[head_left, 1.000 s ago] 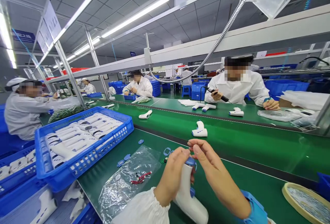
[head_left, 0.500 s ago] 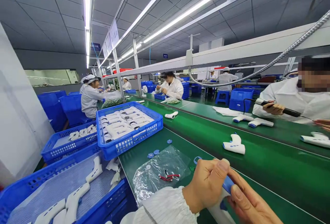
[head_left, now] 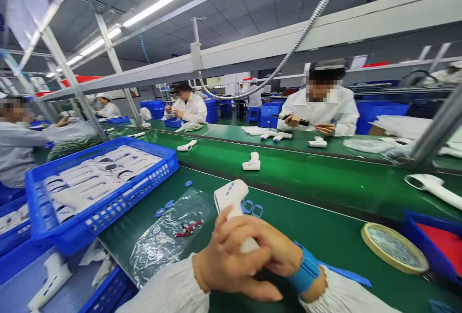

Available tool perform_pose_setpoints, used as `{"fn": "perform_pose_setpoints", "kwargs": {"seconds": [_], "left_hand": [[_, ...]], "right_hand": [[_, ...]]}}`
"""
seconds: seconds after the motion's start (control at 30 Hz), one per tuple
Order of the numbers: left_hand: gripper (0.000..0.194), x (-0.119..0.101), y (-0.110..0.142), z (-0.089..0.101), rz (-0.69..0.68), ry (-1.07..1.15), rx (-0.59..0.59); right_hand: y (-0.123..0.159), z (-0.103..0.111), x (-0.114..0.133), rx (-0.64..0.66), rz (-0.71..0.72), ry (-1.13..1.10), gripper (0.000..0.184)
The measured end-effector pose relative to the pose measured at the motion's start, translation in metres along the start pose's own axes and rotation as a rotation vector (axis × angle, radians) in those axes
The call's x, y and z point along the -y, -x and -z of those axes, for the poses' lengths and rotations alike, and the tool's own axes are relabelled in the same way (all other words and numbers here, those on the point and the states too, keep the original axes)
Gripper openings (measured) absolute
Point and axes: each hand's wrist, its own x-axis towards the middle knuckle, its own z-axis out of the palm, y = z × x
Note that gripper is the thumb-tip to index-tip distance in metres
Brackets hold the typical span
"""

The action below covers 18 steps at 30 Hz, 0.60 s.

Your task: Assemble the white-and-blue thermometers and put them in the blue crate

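Both my hands are wrapped round a white gun-shaped thermometer housing (head_left: pixel 231 196) just above the green bench (head_left: pixel 325 241). Its head with small blue marks points up and left. My left hand (head_left: pixel 225 267) grips the handle from the left, fingers closed. From the right my right hand (head_left: pixel 276 250), with a blue wrist strap (head_left: pixel 305 272), lies over it with fingers closed on the same handle. Two small blue ring parts (head_left: pixel 252 207) lie on the bench just behind the housing.
Left stands a blue basket (head_left: pixel 108 214) of white housings; beside it lie a clear plastic bag (head_left: pixel 166 236) and red part (head_left: pixel 187 229). A tape roll (head_left: pixel 393 248) and blue bin (head_left: pixel 433 241) sit right. Housings (head_left: pixel 252 161) ride the conveyor; a person (head_left: pixel 321 108) works opposite.
The view swung back right from the left-hand baskets. The housing was turned round in my hands, so its head now points up and both hands close over the handle.
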Motion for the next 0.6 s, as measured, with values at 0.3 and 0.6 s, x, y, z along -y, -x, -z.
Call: {"fn": "perform_pose_setpoints", "kwargs": {"seconds": [0.3,0.6], "left_hand": [[0.034,-0.004,-0.059,0.000,-0.071,-0.077,-0.164],[0.042,0.015,-0.075,-0.004,-0.165,0.059,-0.320]], "right_hand": [[-0.002,0.008,-0.020,-0.151,-0.117,0.891,0.015],[-0.014,-0.004,-0.044,-0.014,-0.347,-0.206,0.026]]}}
